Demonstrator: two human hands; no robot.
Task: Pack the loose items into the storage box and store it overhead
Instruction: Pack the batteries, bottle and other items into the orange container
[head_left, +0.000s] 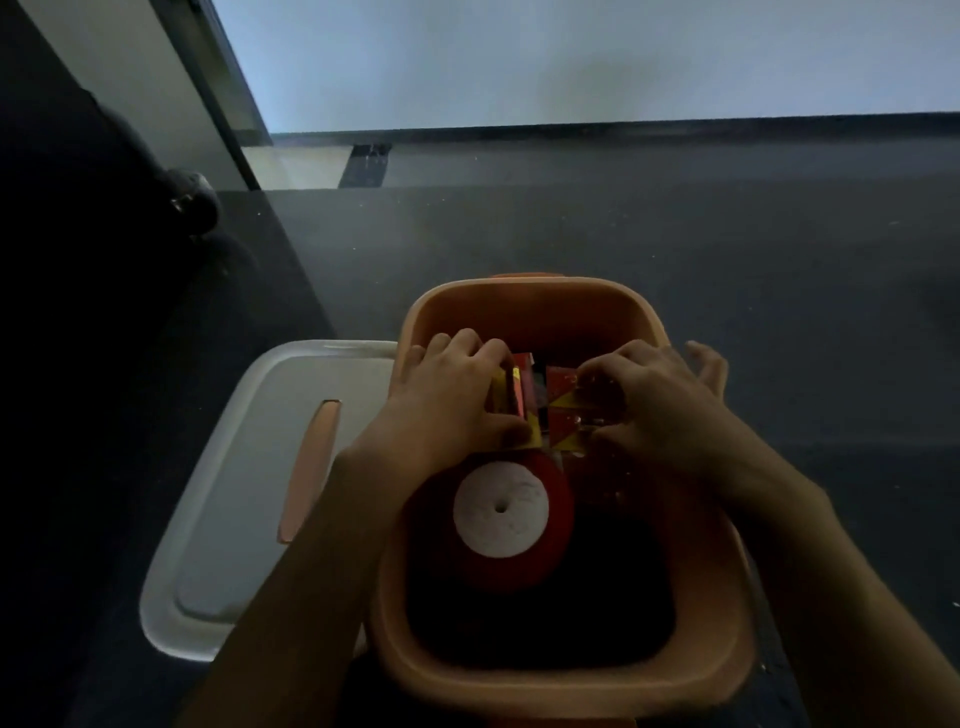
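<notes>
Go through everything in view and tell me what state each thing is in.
Box: open, on the floor, partly filled.
Lid: off, flat on the floor beside the box.
Ribbon spool: inside the box, flat face up.
Left packet: in the box, gripped by the left hand.
Right packet: in the box, gripped by the right hand.

The left hand (452, 395) and right hand (660, 405) hide much of the red-and-yellow packets (566, 415).

A single wide-angle camera, worn on the head, faces forward and steeply down. It sits close above the orange storage box (524, 296), with the dark floor (675, 234) beyond and a pale wall (571, 57) at the top edge.
</notes>
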